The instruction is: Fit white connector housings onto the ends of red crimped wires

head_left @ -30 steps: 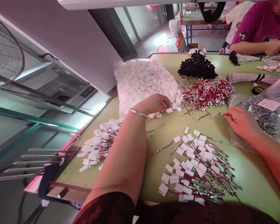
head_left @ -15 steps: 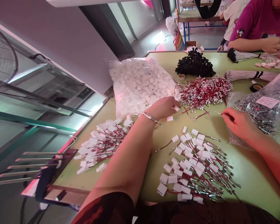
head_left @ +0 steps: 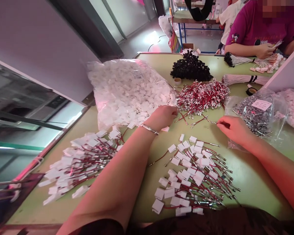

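My left hand point(head_left: 165, 116) is closed at the front edge of a clear bag point(head_left: 127, 88) full of white plastic connector housings. Its fingertips are turned away, so what they hold is hidden. A loose white housing point(head_left: 165, 129) lies just below it. My right hand point(head_left: 231, 128) pinches a thin wire lead with a silvery metal tip point(head_left: 212, 122), pointing left above the table. Between and beyond my hands is a heap of short red wires with metal terminals point(head_left: 203, 96). Nearer me lie red wires fitted with white housings point(head_left: 198, 160), and another such pile point(head_left: 83, 156) at the left.
A bag of metal parts point(head_left: 253, 112) lies beside my right hand. Behind stand a black heap of small parts point(head_left: 191, 67), tape rolls point(head_left: 251, 91) and bundled white wires point(head_left: 245, 79). Across the table a co-worker's hand point(head_left: 266, 51) holds thin wires. A panel point(head_left: 290, 70) borders the right.
The view has shifted, so the scene sits further left. My left fingers have curled away, and the white housing seen at their tips is now hidden. My right hand still pinches the lead.
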`<state>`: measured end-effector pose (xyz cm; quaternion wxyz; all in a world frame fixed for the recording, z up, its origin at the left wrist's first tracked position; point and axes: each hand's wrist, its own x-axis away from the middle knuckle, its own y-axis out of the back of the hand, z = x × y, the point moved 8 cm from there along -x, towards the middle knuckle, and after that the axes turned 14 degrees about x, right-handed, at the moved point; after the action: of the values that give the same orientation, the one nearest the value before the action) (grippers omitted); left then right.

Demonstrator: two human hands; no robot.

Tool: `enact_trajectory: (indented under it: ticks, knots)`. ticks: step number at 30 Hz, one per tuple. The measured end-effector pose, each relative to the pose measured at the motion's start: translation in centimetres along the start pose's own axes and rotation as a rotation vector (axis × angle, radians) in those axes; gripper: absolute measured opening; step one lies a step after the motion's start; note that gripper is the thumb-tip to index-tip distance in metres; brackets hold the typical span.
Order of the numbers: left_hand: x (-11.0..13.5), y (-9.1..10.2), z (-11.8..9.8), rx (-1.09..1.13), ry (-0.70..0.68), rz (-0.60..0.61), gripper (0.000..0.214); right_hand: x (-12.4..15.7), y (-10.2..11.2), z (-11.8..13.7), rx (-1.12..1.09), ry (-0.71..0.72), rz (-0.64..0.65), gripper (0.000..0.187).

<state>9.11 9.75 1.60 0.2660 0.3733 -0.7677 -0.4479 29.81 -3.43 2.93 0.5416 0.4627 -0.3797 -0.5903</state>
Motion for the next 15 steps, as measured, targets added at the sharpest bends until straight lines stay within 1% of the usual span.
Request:
enact_trajectory:
  ticks: [2, 4, 5, 6, 7, 9, 10, 11, 13, 15]
  knots:
    - [0.3, 1.1, 0.0, 0.136, -0.018, -0.031, 0.022, 0.1, 0.2, 0.1, 0.010, 0.022, -0.012, 0.016]
    - [0.9, 3.0, 0.2, 0.246, -0.015, -0.102, 0.027, 0.1, 0.2, 0.1, 0.027, 0.037, -0.018, 0.017]
    - [1.2, 3.9, 0.5, 0.264, 0.012, -0.114, 0.027, 0.1, 0.2, 0.0, 0.035, 0.041, -0.021, 0.017]
    - [1.6, 4.5, 0.8, 0.253, 0.052, -0.090, 0.026, 0.1, 0.2, 0.0, 0.038, 0.046, -0.022, 0.017]
    - [2.0, 4.6, 1.0, 0.218, 0.098, -0.029, 0.024, 0.1, 0.2, 0.0, 0.038, 0.053, -0.021, 0.018]
    - [2.8, 4.3, 1.3, 0.115, 0.163, 0.122, 0.022, 0.0, 0.1, 0.2, 0.035, 0.067, -0.009, 0.019]
    - [3.0, 4.0, 1.4, 0.067, 0.186, 0.177, 0.023, 0.0, 0.0, 0.3, 0.037, 0.073, 0.001, 0.019]
    - [3.2, 3.8, 1.5, 0.026, 0.212, 0.203, 0.026, 0.0, 0.0, 0.4, 0.042, 0.078, 0.010, 0.020]
    - [3.2, 3.2, 1.7, -0.023, 0.281, 0.218, 0.031, 0.1, -0.1, 0.5, 0.058, 0.083, 0.020, 0.021]
    - [3.2, 2.2, 1.6, -0.024, 0.352, 0.264, 0.036, 0.2, 0.0, 0.6, 0.071, 0.090, 0.018, 0.022]
